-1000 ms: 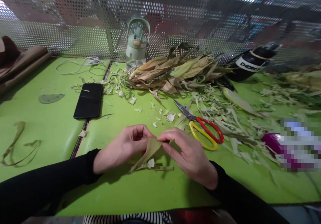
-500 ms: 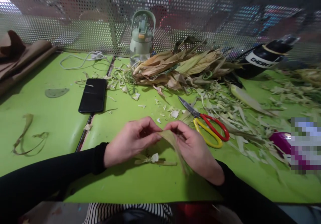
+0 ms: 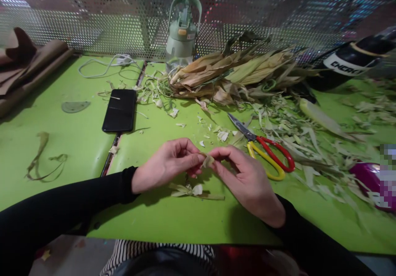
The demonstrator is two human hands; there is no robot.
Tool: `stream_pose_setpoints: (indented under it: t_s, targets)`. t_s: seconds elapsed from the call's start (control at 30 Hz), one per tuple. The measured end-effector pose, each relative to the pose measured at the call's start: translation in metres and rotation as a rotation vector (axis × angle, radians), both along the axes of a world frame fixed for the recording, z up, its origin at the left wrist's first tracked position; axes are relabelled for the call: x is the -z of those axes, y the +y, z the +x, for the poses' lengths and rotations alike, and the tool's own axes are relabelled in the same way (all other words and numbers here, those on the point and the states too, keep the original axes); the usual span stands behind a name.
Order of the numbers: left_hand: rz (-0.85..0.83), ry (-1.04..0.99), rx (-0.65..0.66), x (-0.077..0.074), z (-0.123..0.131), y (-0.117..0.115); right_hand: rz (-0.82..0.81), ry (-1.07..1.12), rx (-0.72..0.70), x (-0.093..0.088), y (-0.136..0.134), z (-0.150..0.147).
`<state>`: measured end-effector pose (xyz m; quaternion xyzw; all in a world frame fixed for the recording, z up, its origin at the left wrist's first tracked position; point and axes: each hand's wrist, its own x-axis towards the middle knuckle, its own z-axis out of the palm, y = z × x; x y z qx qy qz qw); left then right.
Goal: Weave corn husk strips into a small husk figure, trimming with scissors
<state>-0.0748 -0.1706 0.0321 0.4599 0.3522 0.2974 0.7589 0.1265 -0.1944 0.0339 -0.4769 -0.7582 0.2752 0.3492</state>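
Observation:
Between the fingertips of both hands is a small folded piece of pale corn husk (image 3: pixel 208 161). My left hand (image 3: pixel 171 160) pinches its left side with thumb and forefinger. From the other side, my right hand (image 3: pixel 244 177) grips it between thumb and fingers. Just below them on the green table (image 3: pixel 154 222) lies a small husk bundle (image 3: pixel 196 191) with a white tip and a flat stem pointing right. Open scissors (image 3: pixel 258 140) with one red and one yellow handle rest right of my right hand, blades pointing away.
A pile of dried corn husks (image 3: pixel 241 76) lies at the back, with shredded scraps (image 3: pixel 287 123) to its right. A phone (image 3: pixel 120 111), a green protractor (image 3: pixel 75 107) and a white cable (image 3: pixel 107 66) are left. Behind stand a green bottle (image 3: pixel 182 36) and a perforated screen (image 3: pixel 108 20).
The husk strip, which hung long over my right fingers, is now folded into a small piece between the fingertips. The view has shifted slightly, moving the table items rightward and up.

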Motion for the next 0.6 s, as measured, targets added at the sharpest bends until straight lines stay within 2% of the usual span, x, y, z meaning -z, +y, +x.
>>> stream_pose_setpoints:
  t_s: [0.07,0.13,0.27,0.4,0.53,0.6]
  targets:
    - [-0.009,-0.004,0.012,-0.0003,-0.0005,-0.0004,0.041,-0.029,0.0,0.0,0.0003,-0.0005]
    - [0.018,-0.002,0.008,0.0011,0.0002,-0.0002,0.01,-0.013,0.008,0.0007,0.0005,-0.0012]
    - [0.182,0.027,-0.043,0.0065,0.0025,0.0007,-0.215,0.113,0.04,0.0017,0.0012,-0.0033]
    - [0.327,0.115,-0.014,0.0077,0.0015,0.0008,-0.392,0.241,0.075,0.0015,0.0022,-0.0053]
    - [0.525,0.247,-0.04,0.0058,-0.0008,0.0007,-0.464,0.326,0.059,0.001,0.002,-0.006]
    - [0.543,0.26,-0.06,0.0062,-0.0004,0.0005,-0.469,0.333,0.053,-0.0004,0.0021,-0.006]
